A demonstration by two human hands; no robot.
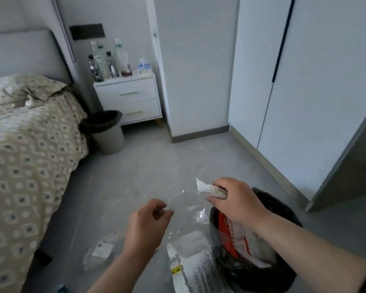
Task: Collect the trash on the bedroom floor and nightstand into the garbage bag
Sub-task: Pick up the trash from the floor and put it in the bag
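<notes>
right grip (237,199) pinches a wrapper (207,190) by the garbage bag (283,210) rim, lower right. left grip (148,220) half-curled, hold unclear. Next, I'd say: release over the opening.

Your bed (30,144) fills the left side, its pillow (30,89) at the far end. Beyond it to the right, the nightstand (133,98) stands against the far wall with bottles (106,62) on top, and a waste bin (108,134) sits on the floor between nightstand and bed. The wardrobe (304,81) runs along your right. Near you on the right sits the garbage bag (283,216), a package (237,235) inside it; your right hand (237,199) holds a wrapper (207,189) over its mouth. Just left of the bag a packaging sheet (190,263) lies on the floor, and farther left, beside your left hand (148,223), a plastic pouch (101,250).
</notes>
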